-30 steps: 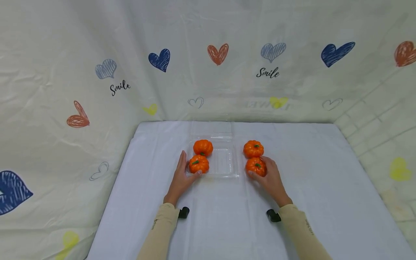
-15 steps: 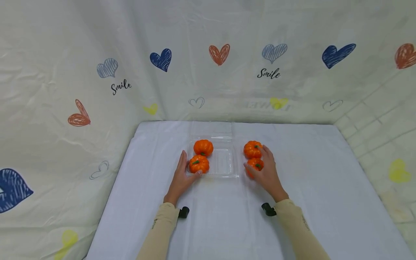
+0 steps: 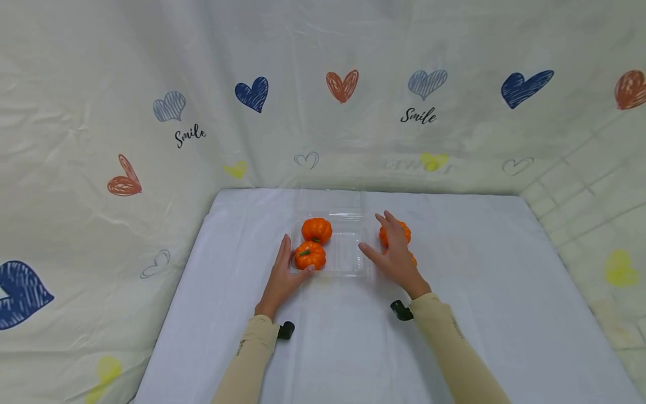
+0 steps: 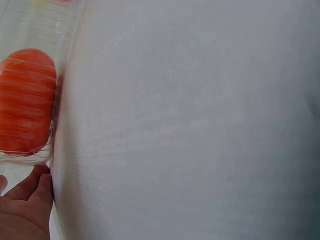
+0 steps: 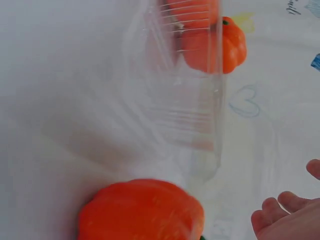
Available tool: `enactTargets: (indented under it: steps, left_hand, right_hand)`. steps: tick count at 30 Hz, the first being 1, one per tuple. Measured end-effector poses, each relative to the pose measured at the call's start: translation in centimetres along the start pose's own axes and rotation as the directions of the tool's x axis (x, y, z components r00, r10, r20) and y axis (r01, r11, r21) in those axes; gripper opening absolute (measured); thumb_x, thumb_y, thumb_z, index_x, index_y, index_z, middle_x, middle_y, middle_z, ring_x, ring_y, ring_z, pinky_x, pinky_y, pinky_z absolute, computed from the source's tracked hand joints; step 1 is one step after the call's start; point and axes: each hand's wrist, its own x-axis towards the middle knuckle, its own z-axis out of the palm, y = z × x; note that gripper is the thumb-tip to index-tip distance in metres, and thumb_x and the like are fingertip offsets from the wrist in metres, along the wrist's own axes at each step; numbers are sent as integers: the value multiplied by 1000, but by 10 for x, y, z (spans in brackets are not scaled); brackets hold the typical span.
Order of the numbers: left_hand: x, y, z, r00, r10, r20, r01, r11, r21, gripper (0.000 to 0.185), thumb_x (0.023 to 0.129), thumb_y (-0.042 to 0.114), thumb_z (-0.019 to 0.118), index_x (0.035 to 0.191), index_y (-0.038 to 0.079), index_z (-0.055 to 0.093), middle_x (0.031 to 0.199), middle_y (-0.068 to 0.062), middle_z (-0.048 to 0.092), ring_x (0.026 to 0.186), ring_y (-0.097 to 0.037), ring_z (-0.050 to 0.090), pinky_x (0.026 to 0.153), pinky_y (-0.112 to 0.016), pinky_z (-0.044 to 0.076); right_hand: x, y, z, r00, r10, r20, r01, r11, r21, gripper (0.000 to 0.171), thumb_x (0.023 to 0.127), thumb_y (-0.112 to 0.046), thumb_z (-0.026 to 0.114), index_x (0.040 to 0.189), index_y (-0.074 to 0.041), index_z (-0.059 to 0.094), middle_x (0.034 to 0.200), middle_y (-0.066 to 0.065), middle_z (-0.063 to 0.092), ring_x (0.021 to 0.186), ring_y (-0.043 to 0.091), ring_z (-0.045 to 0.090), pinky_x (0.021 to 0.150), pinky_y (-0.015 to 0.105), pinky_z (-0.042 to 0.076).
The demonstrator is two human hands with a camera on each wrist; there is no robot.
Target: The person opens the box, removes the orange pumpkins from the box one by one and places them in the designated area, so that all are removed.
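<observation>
My left hand [image 3: 280,280] rests at the near left corner of a clear plastic box [image 3: 348,252], fingers straight along its left side and thumb at the front edge. Inside the box's left half, one small orange pumpkin [image 3: 317,229] sits behind another pumpkin [image 3: 310,256]. To the right, my right hand [image 3: 397,264] hangs with spread fingers over two more pumpkins, holding nothing. It partly covers the far pumpkin [image 3: 406,232] and nearly all of the near pumpkin [image 3: 414,260]. The right wrist view has a pumpkin [image 5: 142,212] low, apart from the hand [image 5: 292,220].
The box's clear lid [image 3: 328,201] is folded back toward the wall. A white cloth [image 3: 343,348] covers the table. Behind it hangs a pale sheet printed with hearts [image 3: 342,86]. Black wrist cameras [image 3: 401,310] sit at the cuffs.
My right hand has released the near right pumpkin, lifted off and moved left toward the box, its fingers spreading. The left hand and the boxed pumpkins stay put.
</observation>
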Motion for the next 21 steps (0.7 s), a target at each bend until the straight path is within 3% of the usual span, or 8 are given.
enactTargets:
  steps: [12,21]
  left_hand:
    - [2,-2,0,1000,12,-12,-12,1000,10,113,93,59,77,174,18,10,179,6,7,153,-30,42,124,-48,33]
    - [2,-4,0,1000,2,-12,-2,1000,5,114,93,61,77,174,20,9,179,6,6,154,-29,40,124,-49,32]
  right_hand:
    - [29,-25,12,997,17,77,-26,993,119,85,101,-55,71,169,-19,34,177,5,18,161,33,18,124,70,22]
    - [52,-41,22,992,-12,127,1,997,79,80,101,-48,71,168,-20,37,177,4,21,161,33,20,123,69,24]
